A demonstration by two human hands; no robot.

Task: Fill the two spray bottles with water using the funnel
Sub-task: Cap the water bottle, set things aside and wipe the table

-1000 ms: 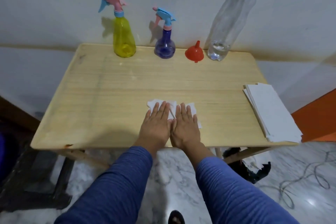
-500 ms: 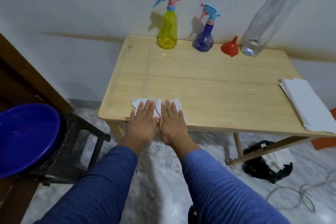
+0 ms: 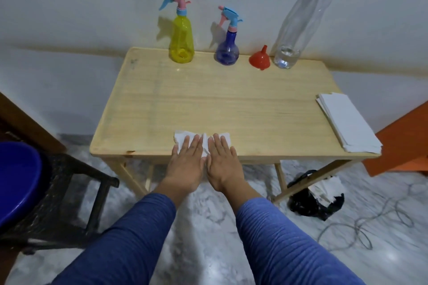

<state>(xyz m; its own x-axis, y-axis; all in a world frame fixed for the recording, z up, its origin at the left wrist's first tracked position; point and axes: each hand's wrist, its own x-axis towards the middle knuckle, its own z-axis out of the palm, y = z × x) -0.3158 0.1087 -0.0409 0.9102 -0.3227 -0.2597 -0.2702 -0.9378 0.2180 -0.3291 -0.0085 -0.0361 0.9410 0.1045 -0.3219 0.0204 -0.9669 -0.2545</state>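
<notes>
Both hands lie flat, fingers straight, side by side: the left hand (image 3: 187, 159) and right hand (image 3: 221, 158) press a white tissue (image 3: 180, 137) at the near edge of the wooden table (image 3: 231, 104), just as they did a second ago; only the view has swung, so no filling has begun. Far back stand the yellow spray bottle (image 3: 181, 37), blue spray bottle (image 3: 228, 50), red funnel (image 3: 259, 59) and clear water bottle (image 3: 298, 23), its top cut off. Whether the sprayers hold water is hard to tell

White wall (image 3: 69, 7), marble floor (image 3: 208, 227), wooden table (image 3: 231, 104).
</notes>
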